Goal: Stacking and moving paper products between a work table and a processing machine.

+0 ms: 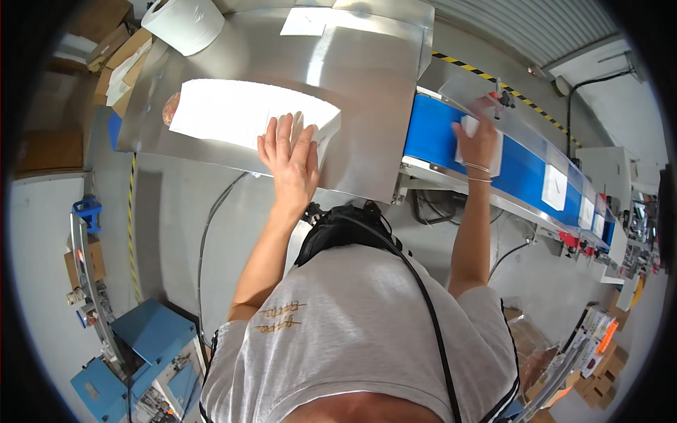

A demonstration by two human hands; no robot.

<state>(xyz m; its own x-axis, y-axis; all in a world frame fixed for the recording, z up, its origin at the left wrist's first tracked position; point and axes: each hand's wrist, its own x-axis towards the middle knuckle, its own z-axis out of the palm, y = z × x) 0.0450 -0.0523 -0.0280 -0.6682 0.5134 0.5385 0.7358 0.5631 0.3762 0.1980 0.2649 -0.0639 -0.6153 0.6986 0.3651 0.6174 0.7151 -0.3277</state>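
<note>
A long row of white flat packets or sheets (pixel 226 113) lies closely packed on the steel table (pixel 367 134); too much glare hides their exact kind. My left hand (pixel 289 158) rests on the right end of this row, fingers stretched out and a little apart. Over the near end of the blue conveyor belt (pixel 431 130), my right hand (pixel 481 144) grips a flat white packet (pixel 467 148), its thumb along the left edge. The far fingers are slightly blurred. Farther along the belt lie another white packet (pixel 555 187) and several more.
A large white roll (pixel 185 25) stands at the table's far left corner, near open cardboard boxes (pixel 123 67). One white sheet (pixel 303 21) lies at the table's back. Clear guard panels (pixel 536 141) line the belt's far side. A black cable (pixel 423 282) runs down my shirt.
</note>
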